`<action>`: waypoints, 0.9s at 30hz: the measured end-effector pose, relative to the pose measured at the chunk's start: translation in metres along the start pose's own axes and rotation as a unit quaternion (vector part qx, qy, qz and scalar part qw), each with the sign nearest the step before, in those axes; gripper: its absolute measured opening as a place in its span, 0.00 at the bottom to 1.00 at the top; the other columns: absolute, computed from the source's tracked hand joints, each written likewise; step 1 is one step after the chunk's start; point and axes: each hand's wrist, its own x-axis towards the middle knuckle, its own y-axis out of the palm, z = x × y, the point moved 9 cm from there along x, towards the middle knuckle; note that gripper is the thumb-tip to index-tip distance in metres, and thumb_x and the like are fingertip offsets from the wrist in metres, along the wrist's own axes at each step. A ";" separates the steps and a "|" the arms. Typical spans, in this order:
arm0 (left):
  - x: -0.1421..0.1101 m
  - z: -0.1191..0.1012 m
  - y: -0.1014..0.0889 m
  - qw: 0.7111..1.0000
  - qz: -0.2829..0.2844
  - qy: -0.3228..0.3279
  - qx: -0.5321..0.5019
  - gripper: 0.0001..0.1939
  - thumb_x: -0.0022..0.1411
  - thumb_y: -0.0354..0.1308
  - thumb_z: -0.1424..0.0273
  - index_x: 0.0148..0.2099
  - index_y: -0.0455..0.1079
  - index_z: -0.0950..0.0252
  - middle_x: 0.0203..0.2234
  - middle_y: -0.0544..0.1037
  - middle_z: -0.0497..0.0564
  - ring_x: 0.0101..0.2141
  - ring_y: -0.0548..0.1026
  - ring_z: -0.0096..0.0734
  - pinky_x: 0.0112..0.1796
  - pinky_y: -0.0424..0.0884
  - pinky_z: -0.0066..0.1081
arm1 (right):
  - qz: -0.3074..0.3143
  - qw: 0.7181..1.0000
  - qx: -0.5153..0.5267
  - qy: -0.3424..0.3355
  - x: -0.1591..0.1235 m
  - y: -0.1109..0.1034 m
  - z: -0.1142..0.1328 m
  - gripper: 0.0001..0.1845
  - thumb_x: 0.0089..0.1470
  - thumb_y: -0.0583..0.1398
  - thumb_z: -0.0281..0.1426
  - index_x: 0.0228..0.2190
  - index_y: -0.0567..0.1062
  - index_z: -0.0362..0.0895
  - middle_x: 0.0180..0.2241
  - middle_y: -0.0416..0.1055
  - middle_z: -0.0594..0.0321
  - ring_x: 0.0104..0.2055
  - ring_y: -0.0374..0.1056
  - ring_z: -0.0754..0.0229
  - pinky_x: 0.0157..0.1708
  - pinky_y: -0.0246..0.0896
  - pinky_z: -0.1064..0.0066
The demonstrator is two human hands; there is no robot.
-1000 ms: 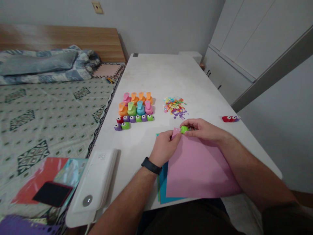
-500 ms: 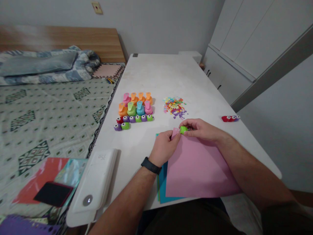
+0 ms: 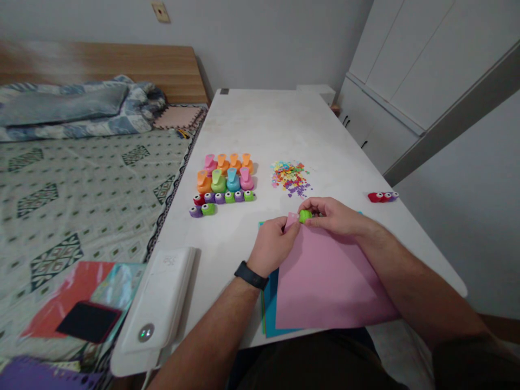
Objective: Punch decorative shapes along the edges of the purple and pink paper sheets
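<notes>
in the head view, we hold a small, rounded, glossy green plastic paper punch (image 3: 305, 216) in our right hand (image 3: 331, 216), thumb and fingers clamped on its body. the punch is located at the top edge of a large rectangular pink paper sheet (image 3: 329, 281), near its upper left corner, where small punched marks are visible. part of the punch is hidden by the fingers. our left hand (image 3: 273, 245) pinches the same corner between thumb and fingers, just beside the punch. the pink sheet is smooth and lies over a blue paper sheet (image 3: 271, 309), which extends past its left side.

a multicoloured pile of small paper cutouts (image 3: 291, 177) lies on the white table (image 3: 264, 119) beyond our hands. to its left, large and small plastic punches (image 3: 225, 181) in orange, pink, green, blue, red and purple are arranged in rows.
</notes>
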 end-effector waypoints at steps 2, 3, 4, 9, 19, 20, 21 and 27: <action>0.000 0.000 0.000 1.000 0.001 -0.002 0.000 0.24 0.65 0.52 0.52 0.26 0.67 0.66 0.20 0.63 0.45 0.25 0.59 0.26 0.26 0.48 0.28 | -0.011 1.000 -0.002 0.006 0.000 -0.001 -0.001 0.16 0.54 0.67 0.36 0.43 0.75 0.43 0.38 0.74 0.60 0.39 0.67 0.58 0.41 0.64 0.65; 0.000 0.000 0.000 1.000 0.000 -0.002 0.001 0.23 0.65 0.52 0.52 0.26 0.67 0.66 0.20 0.63 0.45 0.25 0.59 0.26 0.26 0.48 0.28 | -0.015 1.000 -0.003 0.008 0.000 -0.001 -0.001 0.16 0.53 0.67 0.36 0.43 0.75 0.44 0.38 0.74 0.60 0.38 0.67 0.59 0.40 0.64 0.65; 0.000 0.000 0.000 1.000 -0.001 -0.002 0.002 0.23 0.65 0.52 0.52 0.26 0.67 0.66 0.20 0.63 0.45 0.25 0.59 0.26 0.26 0.49 0.28 | -0.019 1.000 -0.004 0.010 0.000 -0.001 -0.002 0.15 0.53 0.67 0.35 0.42 0.75 0.44 0.37 0.74 0.60 0.38 0.67 0.59 0.40 0.64 0.66; -0.001 -0.001 -0.001 1.000 0.000 -0.001 0.004 0.23 0.65 0.52 0.54 0.26 0.67 0.66 0.20 0.64 0.45 0.25 0.60 0.25 0.25 0.49 0.27 | -0.017 1.000 -0.004 0.011 0.001 -0.001 -0.004 0.15 0.54 0.66 0.34 0.42 0.75 0.43 0.36 0.73 0.61 0.37 0.67 0.60 0.39 0.63 0.66; -0.001 -0.002 -0.001 1.000 -0.003 -0.010 -0.026 0.19 0.61 0.57 0.55 0.31 0.72 0.67 0.23 0.72 0.47 0.26 0.64 0.26 0.26 0.55 0.26 | -0.023 1.000 -0.008 -0.001 -0.001 -0.001 0.005 0.14 0.53 0.66 0.33 0.42 0.76 0.44 0.36 0.73 0.61 0.37 0.67 0.59 0.40 0.62 0.66; -0.002 -0.003 -0.001 1.000 -0.004 -0.008 -0.026 0.18 0.61 0.58 0.55 0.32 0.72 0.67 0.24 0.72 0.47 0.26 0.64 0.26 0.26 0.55 0.26 | -0.021 1.000 -0.005 -0.002 -0.001 -0.001 0.006 0.14 0.53 0.66 0.33 0.42 0.76 0.44 0.37 0.73 0.61 0.37 0.67 0.59 0.40 0.62 0.66; -0.002 -0.004 -0.001 1.000 -0.004 -0.006 -0.026 0.18 0.61 0.58 0.56 0.31 0.72 0.67 0.24 0.72 0.46 0.26 0.64 0.26 0.26 0.56 0.26 | -0.020 1.000 -0.003 -0.003 -0.002 0.000 0.007 0.14 0.53 0.66 0.33 0.42 0.76 0.44 0.37 0.74 0.61 0.37 0.67 0.59 0.40 0.62 0.66; -0.005 -0.011 0.001 1.000 0.009 0.008 -0.021 0.20 0.61 0.59 0.52 0.33 0.73 0.67 0.24 0.71 0.45 0.26 0.65 0.26 0.27 0.56 0.25 | -0.020 1.000 -0.016 0.001 -0.002 0.000 0.006 0.14 0.52 0.65 0.31 0.42 0.76 0.42 0.37 0.74 0.60 0.37 0.67 0.60 0.39 0.62 0.67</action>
